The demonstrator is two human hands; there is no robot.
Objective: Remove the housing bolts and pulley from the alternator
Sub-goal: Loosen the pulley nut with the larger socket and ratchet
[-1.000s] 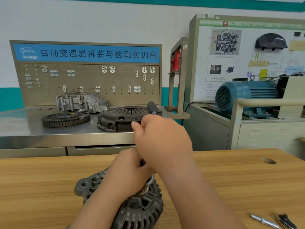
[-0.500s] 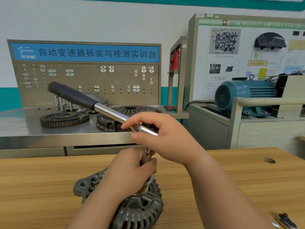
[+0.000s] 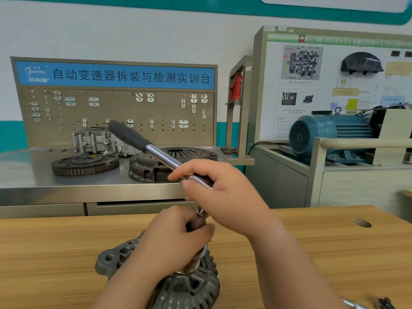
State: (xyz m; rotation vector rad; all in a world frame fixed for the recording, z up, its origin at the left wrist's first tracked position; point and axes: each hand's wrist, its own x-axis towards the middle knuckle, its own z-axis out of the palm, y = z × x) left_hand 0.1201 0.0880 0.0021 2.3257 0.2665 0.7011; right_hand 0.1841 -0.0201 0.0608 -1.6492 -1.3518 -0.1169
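We see the grey cast-metal alternator [image 3: 185, 291] lying on the pale wooden bench [image 3: 55, 253], its ribbed steel pulley [image 3: 191, 264] not yet off. Our left hand [image 3: 176, 237] grips the dark socket [image 3: 197, 221] above it, and our right hand [image 3: 223, 192] clasps the chrome, black-handled ratchet [image 3: 156, 152] (housing bolts: we cannot tell).

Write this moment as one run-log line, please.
step: pulley removal | right hand: holds ratchet | left hand: grips socket on pulley | alternator: on table

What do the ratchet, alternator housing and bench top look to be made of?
Ratchet: steel shaft, mirror chrome glints; grip dull black, likely rubber or plastic. Alternator housing: matte grey, rough cast ribs, probably cast aluminium. Bench top: light wood grain, possibly laminate.
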